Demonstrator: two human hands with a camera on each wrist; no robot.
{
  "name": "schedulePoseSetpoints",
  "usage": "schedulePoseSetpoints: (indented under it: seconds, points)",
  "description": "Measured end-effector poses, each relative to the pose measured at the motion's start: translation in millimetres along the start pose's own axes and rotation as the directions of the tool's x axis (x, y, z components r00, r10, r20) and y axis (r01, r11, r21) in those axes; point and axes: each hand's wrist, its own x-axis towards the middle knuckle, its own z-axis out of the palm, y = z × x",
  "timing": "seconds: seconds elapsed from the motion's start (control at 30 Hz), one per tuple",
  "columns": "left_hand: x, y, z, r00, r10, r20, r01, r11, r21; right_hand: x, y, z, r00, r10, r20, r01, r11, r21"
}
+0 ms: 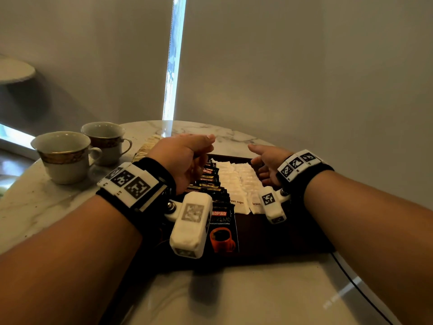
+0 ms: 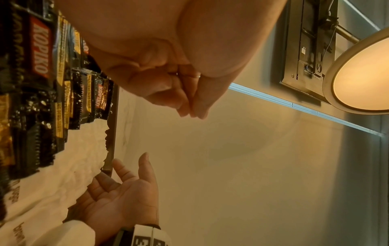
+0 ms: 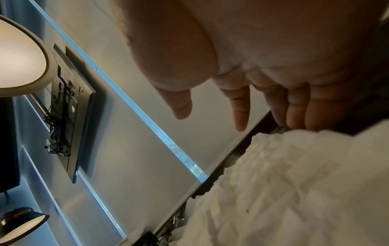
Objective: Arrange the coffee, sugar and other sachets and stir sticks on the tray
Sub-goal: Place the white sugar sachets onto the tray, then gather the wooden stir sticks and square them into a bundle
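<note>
Both hands hovered above the dark tray [image 1: 293, 238] on the marble bench [image 1: 246, 296]. The stir sticks [image 1: 146, 145] lay off it, just beyond the left hand [image 1: 185, 158], its grip curled, empty; the right hand [image 1: 267, 165] hung wide beside the sugar sachets [image 1: 236, 181].

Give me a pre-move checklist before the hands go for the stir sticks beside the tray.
1. Left hand free: ok, fingers curled with thumb and fingertips together, nothing seen in them in the left wrist view.
2. Right hand free: ok, palm open, fingers relaxed, at the tray's right edge.
3. Coffee sachets lined up on the tray: ok, one overlapping row.
4. Brown sugar sachets in rows beside the coffee: ok.
5. Stir sticks on the tray: not ok, the pale bundle lies on the table left of it.
6. Cups clear of the reach: ok, further left.
</note>
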Motion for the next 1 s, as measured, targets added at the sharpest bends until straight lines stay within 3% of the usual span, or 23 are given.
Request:
schedulePoseSetpoints:
  seconds: [0.3,0.43,0.63,0.73,0.83,0.9,1.0]
  points:
    - [1.0,-0.4,-2.0,1.0,-0.008,0.016,0.007,1.0,0.025,3.6,-8.3,6.7,0.994,-0.054,0.096,0.055,0.998,-0.011]
    - [0.6,-0.6,-2.2,1.0,-0.012,0.018,0.012,1.0,0.021,4.3,-5.9,1.1,0.997,-0.059,0.055,0.059,0.998,-0.002]
    - [-1.1,1.2,-1.0,1.0,-0.01,0.012,0.009,1.0,0.013,-26.1,12.8,-26.0,1.0,-0.008,-0.006,0.006,0.971,-0.24]
    - [-2.1,1.5,-0.1,1.0,-0.014,0.007,0.014,1.0,-0.005,-53.5,26.4,-38.5,0.999,-0.004,0.052,0.029,0.868,-0.496]
    - [-5.6,2.5,0.4,1.0,-0.014,-0.003,0.014,1.0,0.006,-81.4,38.1,-45.4,0.997,-0.029,0.076,0.077,0.633,-0.771]
    - [-8.3,2.9,1.2,1.0,-0.008,0.001,0.008,1.0,0.005,-92.6,44.4,-51.7,0.998,-0.055,0.017,0.044,0.525,-0.85]
    - [-10.4,3.2,2.9,1.0,-0.009,0.004,0.009,1.0,0.003,-98.1,50.6,-59.2,0.996,-0.059,-0.069,-0.034,0.455,-0.89]
